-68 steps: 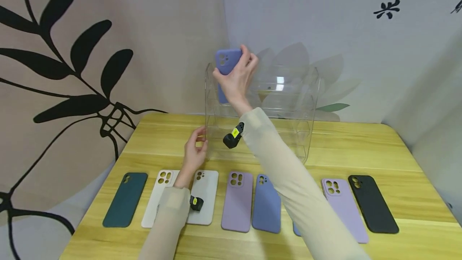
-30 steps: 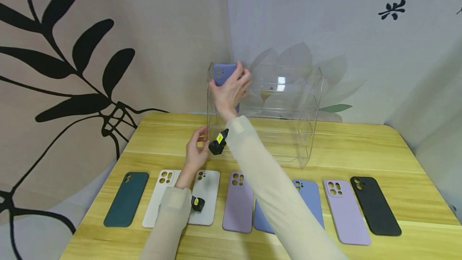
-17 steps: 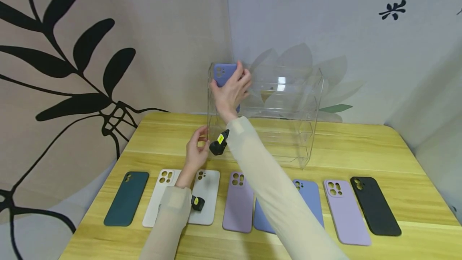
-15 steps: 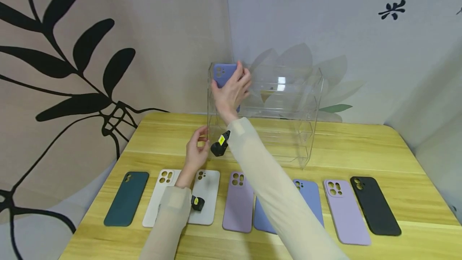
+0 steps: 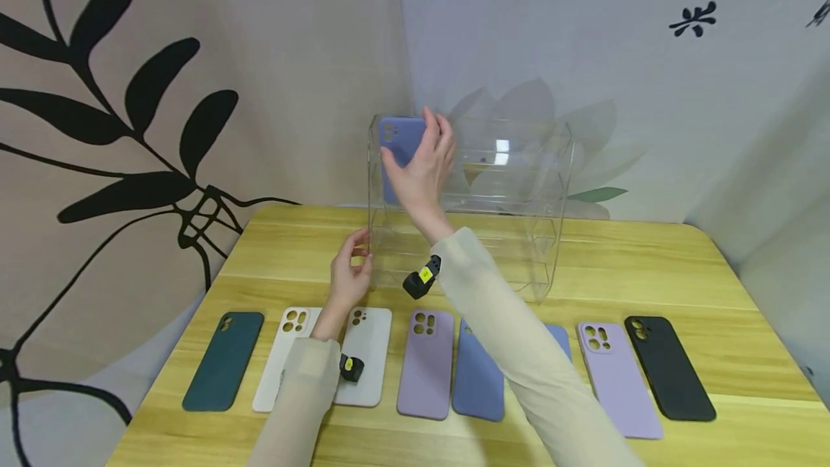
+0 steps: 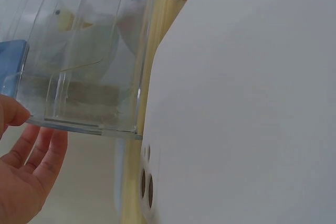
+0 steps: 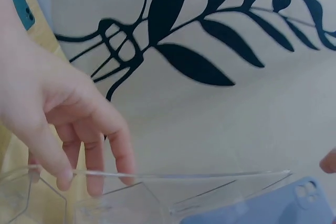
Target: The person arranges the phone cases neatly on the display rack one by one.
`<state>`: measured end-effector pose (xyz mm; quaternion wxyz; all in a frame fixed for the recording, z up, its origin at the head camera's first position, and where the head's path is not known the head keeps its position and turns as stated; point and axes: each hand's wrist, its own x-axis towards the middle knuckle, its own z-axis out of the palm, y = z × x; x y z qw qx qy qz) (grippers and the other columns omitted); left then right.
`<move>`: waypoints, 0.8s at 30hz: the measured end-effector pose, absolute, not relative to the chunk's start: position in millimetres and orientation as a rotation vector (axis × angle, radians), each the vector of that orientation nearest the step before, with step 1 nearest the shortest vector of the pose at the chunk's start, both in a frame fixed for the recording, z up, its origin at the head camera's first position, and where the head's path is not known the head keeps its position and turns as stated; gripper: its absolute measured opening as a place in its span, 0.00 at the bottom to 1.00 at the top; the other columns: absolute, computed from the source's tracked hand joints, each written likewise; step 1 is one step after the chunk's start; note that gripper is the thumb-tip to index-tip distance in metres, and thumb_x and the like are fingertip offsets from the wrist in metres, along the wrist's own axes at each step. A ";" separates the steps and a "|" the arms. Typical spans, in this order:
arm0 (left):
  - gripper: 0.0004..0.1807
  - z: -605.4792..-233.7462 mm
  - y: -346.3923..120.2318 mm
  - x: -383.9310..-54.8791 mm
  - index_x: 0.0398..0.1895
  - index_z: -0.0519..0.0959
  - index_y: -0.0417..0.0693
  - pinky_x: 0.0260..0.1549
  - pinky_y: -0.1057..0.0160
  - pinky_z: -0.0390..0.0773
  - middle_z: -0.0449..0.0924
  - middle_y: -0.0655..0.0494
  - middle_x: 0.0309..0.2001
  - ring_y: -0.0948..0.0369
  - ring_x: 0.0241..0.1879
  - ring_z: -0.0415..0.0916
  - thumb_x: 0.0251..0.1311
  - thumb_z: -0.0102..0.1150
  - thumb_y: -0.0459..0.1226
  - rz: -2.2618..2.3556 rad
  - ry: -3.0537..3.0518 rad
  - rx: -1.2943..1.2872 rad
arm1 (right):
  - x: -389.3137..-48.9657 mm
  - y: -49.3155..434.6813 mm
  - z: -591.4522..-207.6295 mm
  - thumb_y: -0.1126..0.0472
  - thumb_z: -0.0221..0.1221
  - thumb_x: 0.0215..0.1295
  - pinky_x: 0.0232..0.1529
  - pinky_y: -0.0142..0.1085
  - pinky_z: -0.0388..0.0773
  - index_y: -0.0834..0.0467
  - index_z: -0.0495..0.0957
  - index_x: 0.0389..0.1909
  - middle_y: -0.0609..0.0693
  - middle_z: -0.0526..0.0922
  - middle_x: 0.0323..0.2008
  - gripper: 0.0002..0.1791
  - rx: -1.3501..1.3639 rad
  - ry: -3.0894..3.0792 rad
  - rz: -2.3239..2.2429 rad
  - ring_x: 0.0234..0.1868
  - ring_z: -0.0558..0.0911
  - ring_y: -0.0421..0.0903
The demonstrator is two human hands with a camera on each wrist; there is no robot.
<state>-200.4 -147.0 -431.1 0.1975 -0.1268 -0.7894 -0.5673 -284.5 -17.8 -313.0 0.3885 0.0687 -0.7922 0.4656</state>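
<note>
A clear stepped display rack (image 5: 502,153) stands at the back of the table. One blue phone case (image 5: 403,137) leans in its upper left part, camera cutouts up; the right wrist view shows the case (image 7: 257,205) behind the clear side panel. My right hand (image 5: 424,175) is over the case with thumb and fingers spread; in the right wrist view a fingertip (image 7: 329,161) shows just off the case's edge. My left hand (image 5: 350,276) holds the rack's left side panel, thumb on one face and fingers on the other, as the left wrist view shows.
Along the table's front lie a dark green case (image 5: 223,362), two white cases (image 5: 372,359), a purple case (image 5: 424,366), two blue cases (image 5: 478,384), a light purple case (image 5: 619,380) and a black case (image 5: 671,370). A printed cloth (image 5: 292,56) hangs behind.
The blue case went down into the rack's upper left part. Since then my right hand has loosened, its wrist shifting right, and more of the case shows. My left hand stays at the panel.
</note>
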 end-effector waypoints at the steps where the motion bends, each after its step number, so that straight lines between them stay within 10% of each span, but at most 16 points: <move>1: 0.23 -431.5 -147.3 -200.9 0.55 0.67 0.25 0.29 0.57 0.79 0.72 0.28 0.47 0.39 0.39 0.72 0.53 0.48 0.15 -1.591 -2.211 -0.356 | -282.5 -15.2 -312.5 0.57 0.68 0.51 0.64 0.42 0.54 0.60 0.58 0.65 0.58 0.58 0.62 0.43 0.187 -2.011 1.196 0.64 0.58 0.52; 24: 0.24 -443.2 -148.1 -207.1 0.56 0.67 0.26 0.29 0.69 0.78 0.72 0.27 0.47 0.40 0.38 0.72 0.52 0.48 0.14 -1.583 -2.170 -0.363 | -237.0 55.4 -324.9 0.66 0.66 0.51 0.64 0.42 0.55 0.66 0.60 0.62 0.62 0.59 0.61 0.38 0.342 -1.902 1.325 0.64 0.58 0.50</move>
